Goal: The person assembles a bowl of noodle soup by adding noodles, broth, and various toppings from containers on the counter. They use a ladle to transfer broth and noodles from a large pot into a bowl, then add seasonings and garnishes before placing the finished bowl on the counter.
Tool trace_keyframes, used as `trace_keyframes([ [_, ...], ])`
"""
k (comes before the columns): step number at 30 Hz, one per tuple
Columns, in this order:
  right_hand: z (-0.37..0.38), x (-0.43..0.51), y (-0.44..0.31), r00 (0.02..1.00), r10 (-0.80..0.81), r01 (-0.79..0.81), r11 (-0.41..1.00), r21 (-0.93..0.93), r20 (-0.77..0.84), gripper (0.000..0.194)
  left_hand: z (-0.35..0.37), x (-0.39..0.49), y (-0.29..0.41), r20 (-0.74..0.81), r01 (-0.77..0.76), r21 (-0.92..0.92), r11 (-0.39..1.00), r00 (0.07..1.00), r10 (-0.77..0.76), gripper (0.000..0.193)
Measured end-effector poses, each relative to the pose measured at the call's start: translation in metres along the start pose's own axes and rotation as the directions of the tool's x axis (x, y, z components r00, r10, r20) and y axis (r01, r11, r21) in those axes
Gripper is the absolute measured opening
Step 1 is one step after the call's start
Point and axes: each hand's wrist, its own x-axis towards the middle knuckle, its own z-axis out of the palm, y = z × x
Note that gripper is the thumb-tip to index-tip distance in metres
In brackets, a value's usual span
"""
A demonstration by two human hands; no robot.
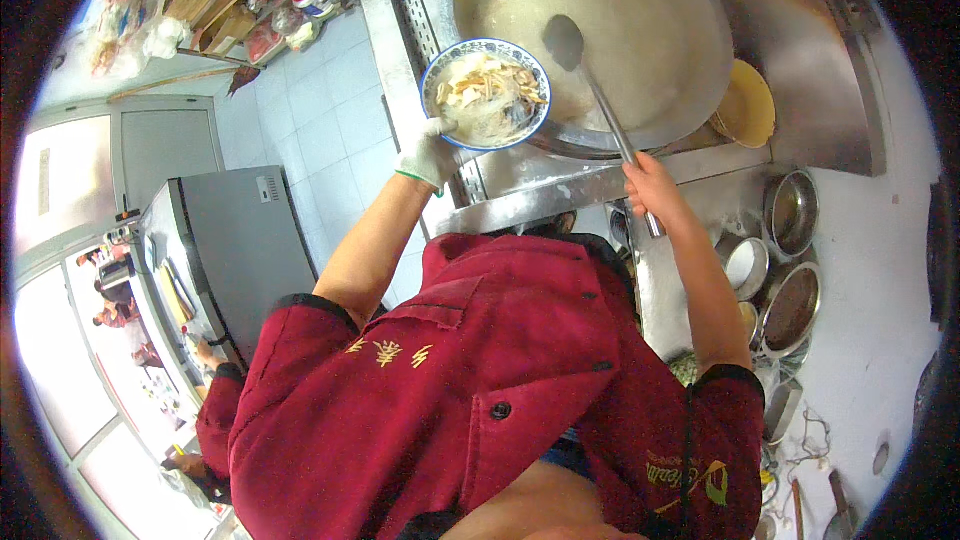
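Observation:
My left hand (431,154), in a white knit glove with a green cuff, grips the near rim of a blue-and-white patterned bowl (486,46). Inside the bowl are pale pieces, brownish strips and what look like translucent noodles (491,94) in liquid. It is held at the near left edge of a large metal pot (694,101) of cloudy broth (630,22). My bare right hand (651,186) is closed around the handle of a long metal ladle (611,116). The ladle's dark bowl is over the broth; whether it touches the surface I cannot tell.
A yellow basin (752,105) stands right of the pot on the steel stove (810,75). Several metal pots (793,214) sit on the right-hand counter. At left are a grey cabinet (244,240), loaded shelves (247,11) and another person's sleeve (217,405).

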Motion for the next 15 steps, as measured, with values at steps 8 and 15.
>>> trace_keyframes([
  [8,-0.012,0.011,0.005,0.806,-0.103,-0.487,0.445,0.751,0.583,0.048,-0.009,0.008,-0.002,-0.015,-0.028,-0.144,0.989,1.0,0.026,0.075],
  [15,-0.01,-0.055,0.021,0.827,-0.236,-0.33,0.53,0.781,0.51,0.051,-0.022,0.001,-0.009,0.02,-0.038,-0.083,0.996,0.999,0.04,0.077],
])
